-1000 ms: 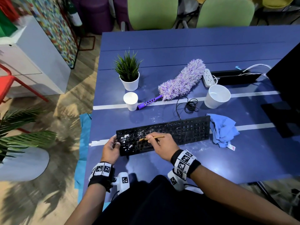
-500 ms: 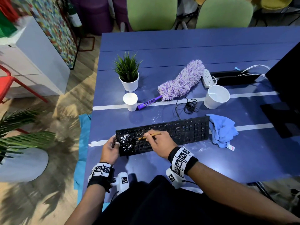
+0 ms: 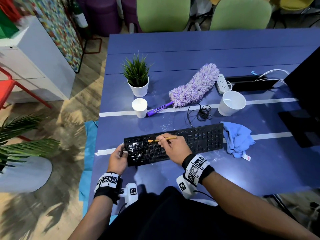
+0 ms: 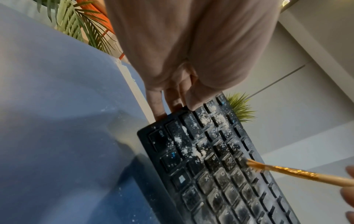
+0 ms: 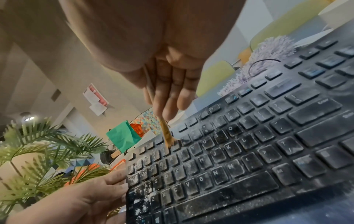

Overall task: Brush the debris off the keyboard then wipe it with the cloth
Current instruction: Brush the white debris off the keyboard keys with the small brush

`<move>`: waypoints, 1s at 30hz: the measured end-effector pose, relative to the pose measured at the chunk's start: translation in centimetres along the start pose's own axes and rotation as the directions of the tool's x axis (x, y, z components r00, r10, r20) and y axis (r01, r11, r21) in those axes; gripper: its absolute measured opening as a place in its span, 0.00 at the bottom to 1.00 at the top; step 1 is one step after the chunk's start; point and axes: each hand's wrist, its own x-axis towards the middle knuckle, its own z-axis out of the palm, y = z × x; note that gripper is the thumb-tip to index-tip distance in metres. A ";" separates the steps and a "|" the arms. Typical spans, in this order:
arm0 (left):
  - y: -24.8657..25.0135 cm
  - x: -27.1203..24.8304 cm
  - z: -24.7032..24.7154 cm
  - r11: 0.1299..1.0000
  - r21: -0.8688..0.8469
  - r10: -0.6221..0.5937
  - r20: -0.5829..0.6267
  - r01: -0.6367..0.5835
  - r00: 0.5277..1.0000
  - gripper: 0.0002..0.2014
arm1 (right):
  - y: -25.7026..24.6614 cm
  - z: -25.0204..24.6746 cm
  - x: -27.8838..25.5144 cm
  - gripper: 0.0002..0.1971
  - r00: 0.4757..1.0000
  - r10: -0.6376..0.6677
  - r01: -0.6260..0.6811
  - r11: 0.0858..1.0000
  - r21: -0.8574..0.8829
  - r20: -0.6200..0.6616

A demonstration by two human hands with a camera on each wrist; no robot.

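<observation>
A black keyboard (image 3: 199, 139) (image 4: 220, 174) (image 5: 258, 144) lies on the blue table, with white powder (image 3: 134, 146) (image 4: 193, 150) clumped on its left keys. My left hand (image 3: 119, 157) (image 4: 172, 104) holds the keyboard's left end, fingers along the edge and thumb on the keys. My right hand (image 3: 170, 147) (image 5: 166, 97) pinches a thin orange-handled brush (image 3: 161, 139) (image 4: 283, 172) (image 5: 166, 134), its bristles down on the upper key rows left of centre. A crumpled blue cloth (image 3: 237, 138) lies against the keyboard's right end.
Behind the keyboard stand a small white paper cup (image 3: 140, 107), a potted plant (image 3: 138, 78), a purple duster (image 3: 192, 87), a coiled cable (image 3: 204, 113) and a white mug (image 3: 231, 103). A dark monitor (image 3: 306, 94) fills the right side. The table's left edge (image 3: 97, 135) is close to my left hand.
My right hand has swept the brush from the lower left keys up and slightly right to the upper rows. The left hand still holds the keyboard's left end.
</observation>
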 end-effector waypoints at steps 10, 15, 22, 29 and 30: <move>0.4 0.3 0.0 0.999 0.022 0.028 0.001 -0.028 1.000 0.22 | 1.5 0.2 -0.7 0.14 0.998 0.001 -0.005 0.997 -0.072 -0.064; -0.5 0.3 -0.2 0.999 0.035 0.008 0.001 -0.008 1.000 0.21 | 1.5 -0.3 -0.7 0.18 0.996 0.034 -0.044 0.992 -0.120 -0.083; -0.2 0.5 -0.1 0.999 0.049 -0.007 -0.004 0.007 1.000 0.20 | 0.3 0.1 -0.8 0.17 0.998 -0.019 0.026 0.992 -0.120 0.058; 1.2 0.0 0.2 1.000 0.002 0.031 0.008 -0.031 0.999 0.21 | 0.7 1.0 -0.7 0.17 0.996 -0.092 0.092 0.991 -0.094 0.002; 1.0 0.0 0.2 0.999 0.004 0.031 0.004 -0.031 0.999 0.21 | 0.9 1.0 -0.6 0.16 0.995 -0.088 0.091 0.991 -0.101 0.042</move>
